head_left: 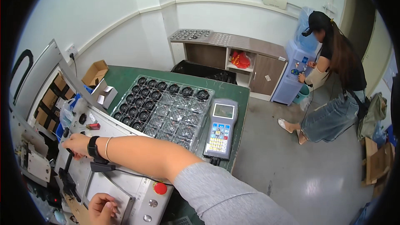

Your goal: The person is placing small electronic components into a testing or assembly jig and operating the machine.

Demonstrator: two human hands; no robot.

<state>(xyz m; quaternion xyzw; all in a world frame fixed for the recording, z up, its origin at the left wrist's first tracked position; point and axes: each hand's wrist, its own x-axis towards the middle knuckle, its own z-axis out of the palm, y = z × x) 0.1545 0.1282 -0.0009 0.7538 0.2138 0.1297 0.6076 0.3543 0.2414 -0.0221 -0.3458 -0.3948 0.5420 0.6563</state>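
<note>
The black lever stands at the left of the white machine, with the right hand closed round its upper part. The left hand is loosely curled near the machine's front edge; whether it holds anything I cannot tell. Behind, on the green table, a clear tray carries black round parts along its far row and left columns. An open carton and white box sit left of it; a cubby beyond holds a red bag.
</note>
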